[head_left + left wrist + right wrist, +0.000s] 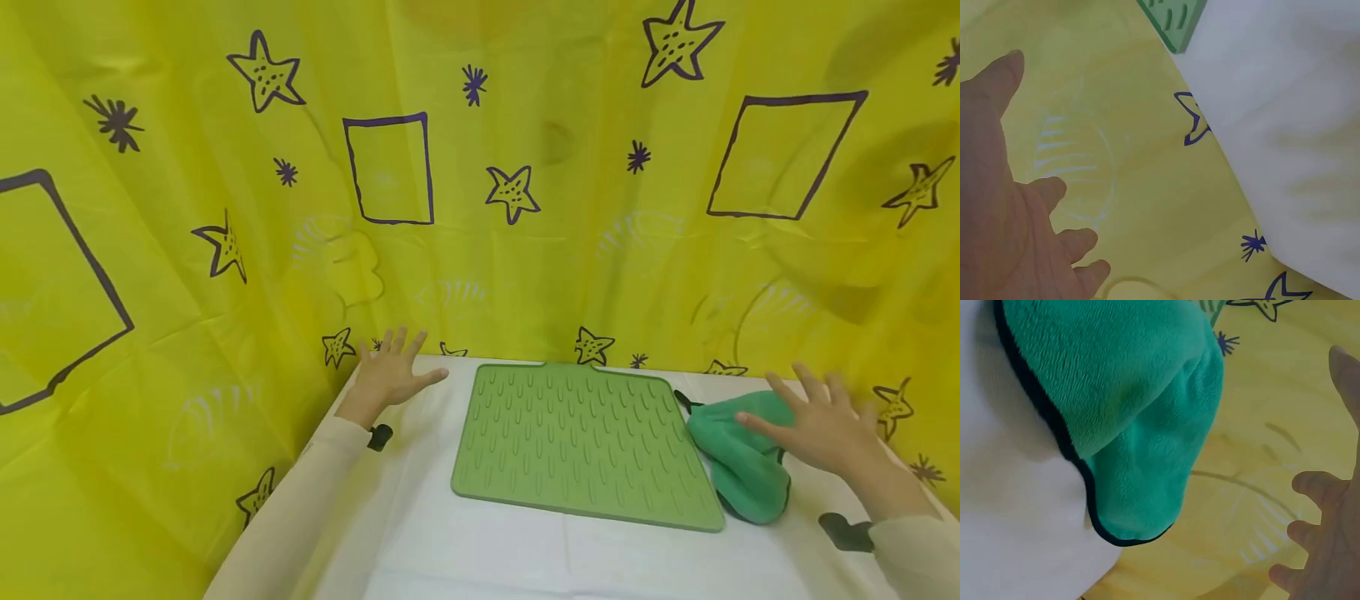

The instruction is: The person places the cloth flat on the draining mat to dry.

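A ribbed green silicone mat lies flat in the middle of the white table. Just right of it sits a crumpled teal cloth with a dark edge. My right hand hovers over the cloth's right side, fingers spread and holding nothing. My left hand is held near the table's far left corner, left of the mat, fingers spread, palm down, also holding nothing. The mat's corner shows at the top of the left wrist view.
A yellow curtain with dark stars and squares closes in the table at the back and on both sides. Both forearms wear pale sleeves. White tabletop lies in front of the mat.
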`<state>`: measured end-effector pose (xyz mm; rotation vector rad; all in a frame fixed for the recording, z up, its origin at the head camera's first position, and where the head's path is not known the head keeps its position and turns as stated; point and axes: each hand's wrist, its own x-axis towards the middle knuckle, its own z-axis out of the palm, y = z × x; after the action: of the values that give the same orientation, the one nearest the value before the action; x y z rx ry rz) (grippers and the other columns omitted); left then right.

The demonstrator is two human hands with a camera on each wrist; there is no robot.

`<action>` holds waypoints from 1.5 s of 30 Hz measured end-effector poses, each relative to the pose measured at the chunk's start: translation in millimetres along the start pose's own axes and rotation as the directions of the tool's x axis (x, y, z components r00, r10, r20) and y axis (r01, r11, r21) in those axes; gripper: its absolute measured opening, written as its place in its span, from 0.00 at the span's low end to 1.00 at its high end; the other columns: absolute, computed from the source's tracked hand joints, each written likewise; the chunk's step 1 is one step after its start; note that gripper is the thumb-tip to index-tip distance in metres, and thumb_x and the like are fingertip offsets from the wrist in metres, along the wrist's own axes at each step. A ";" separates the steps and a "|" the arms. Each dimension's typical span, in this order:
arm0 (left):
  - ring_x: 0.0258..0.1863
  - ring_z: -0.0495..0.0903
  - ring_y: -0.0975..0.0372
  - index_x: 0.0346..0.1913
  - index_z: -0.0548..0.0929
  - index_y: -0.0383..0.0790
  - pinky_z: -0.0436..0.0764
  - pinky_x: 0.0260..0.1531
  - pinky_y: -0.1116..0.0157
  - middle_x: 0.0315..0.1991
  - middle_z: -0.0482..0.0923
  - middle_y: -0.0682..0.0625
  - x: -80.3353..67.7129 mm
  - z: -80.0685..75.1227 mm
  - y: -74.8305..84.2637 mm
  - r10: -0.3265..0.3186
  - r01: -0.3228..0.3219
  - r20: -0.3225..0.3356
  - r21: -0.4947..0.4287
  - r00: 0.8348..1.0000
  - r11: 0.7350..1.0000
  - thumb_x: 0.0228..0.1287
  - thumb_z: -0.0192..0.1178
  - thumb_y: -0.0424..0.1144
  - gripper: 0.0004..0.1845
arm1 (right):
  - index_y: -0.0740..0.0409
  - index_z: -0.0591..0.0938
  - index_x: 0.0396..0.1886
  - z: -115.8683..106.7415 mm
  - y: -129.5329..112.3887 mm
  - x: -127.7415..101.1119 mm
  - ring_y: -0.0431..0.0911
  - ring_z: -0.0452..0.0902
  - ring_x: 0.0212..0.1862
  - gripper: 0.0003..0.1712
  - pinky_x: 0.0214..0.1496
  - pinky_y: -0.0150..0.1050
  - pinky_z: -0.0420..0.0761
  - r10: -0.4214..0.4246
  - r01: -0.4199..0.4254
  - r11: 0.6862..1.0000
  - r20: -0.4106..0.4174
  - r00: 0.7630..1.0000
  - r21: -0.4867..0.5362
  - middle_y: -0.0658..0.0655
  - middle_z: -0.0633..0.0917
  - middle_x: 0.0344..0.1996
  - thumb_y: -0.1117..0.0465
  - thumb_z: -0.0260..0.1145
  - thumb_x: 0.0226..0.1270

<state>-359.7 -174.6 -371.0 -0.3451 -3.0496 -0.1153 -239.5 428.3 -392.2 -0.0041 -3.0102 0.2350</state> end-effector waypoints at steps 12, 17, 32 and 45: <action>0.80 0.56 0.43 0.80 0.62 0.49 0.48 0.74 0.31 0.79 0.59 0.39 -14.6 17.8 27.7 0.067 -0.075 -0.081 -0.100 0.994 0.992 0.72 0.49 0.69 0.41 | 0.68 0.64 0.73 7.5 -21.2 -7.5 0.88 0.50 0.64 0.50 0.54 0.86 0.56 -0.023 0.020 0.998 0.039 0.999 0.063 0.82 0.53 0.73 0.29 0.51 0.75; 0.62 0.80 0.46 0.65 0.80 0.45 0.76 0.60 0.43 0.64 0.81 0.42 -12.7 33.6 42.2 0.067 -0.111 -0.173 -0.262 0.983 0.959 0.72 0.59 0.58 0.27 | 0.77 0.72 0.66 16.9 -39.6 -5.3 0.84 0.64 0.60 0.42 0.51 0.79 0.69 -0.105 0.099 0.979 0.023 0.994 0.177 0.85 0.69 0.63 0.40 0.58 0.77; 0.32 0.83 0.58 0.43 0.86 0.44 0.78 0.29 0.61 0.36 0.87 0.48 -2.2 88.6 60.7 -0.152 0.059 -0.105 -0.604 0.983 0.795 0.67 0.65 0.45 0.09 | 0.77 0.70 0.67 37.6 -60.2 5.8 0.79 0.69 0.60 0.38 0.53 0.70 0.74 0.008 -0.015 0.920 0.019 1.000 0.391 0.84 0.70 0.64 0.43 0.52 0.81; 0.40 0.86 0.54 0.56 0.85 0.37 0.84 0.44 0.54 0.42 0.88 0.43 1.2 108.9 65.3 -0.151 0.117 0.003 -0.646 0.989 0.755 0.66 0.67 0.41 0.18 | 0.79 0.51 0.75 60.8 -32.0 10.4 0.89 0.45 0.65 0.50 0.61 0.81 0.58 0.189 -0.222 0.873 0.117 0.975 0.434 0.94 0.49 0.66 0.40 0.52 0.78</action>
<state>-352.9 -101.9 -474.8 -0.1406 -2.8719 -1.1837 -256.9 387.4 -445.6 -0.2808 -2.9440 0.9607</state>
